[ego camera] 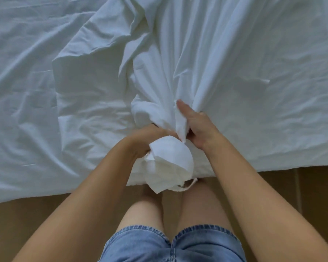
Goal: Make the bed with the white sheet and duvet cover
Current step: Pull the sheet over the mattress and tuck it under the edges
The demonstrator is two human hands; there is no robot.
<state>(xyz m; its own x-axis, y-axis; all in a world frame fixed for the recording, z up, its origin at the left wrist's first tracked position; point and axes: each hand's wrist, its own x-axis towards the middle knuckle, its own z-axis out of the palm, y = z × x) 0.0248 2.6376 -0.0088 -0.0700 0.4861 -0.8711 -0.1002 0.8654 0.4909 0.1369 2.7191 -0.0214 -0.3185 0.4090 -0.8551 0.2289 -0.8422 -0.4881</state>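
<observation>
The bunched cover (169, 159) is clutched in the curled left hand (145, 140) and pinched by the right hand (199, 127), over the sheet (27, 91).

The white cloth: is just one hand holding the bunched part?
No, the left hand and the right hand both grip the bunched cloth.

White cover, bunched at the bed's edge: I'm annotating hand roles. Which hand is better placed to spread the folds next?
Probably the right hand: its grip sits where the white cover fans out over the bed, while the left hand holds the bunched end off the edge.
</observation>
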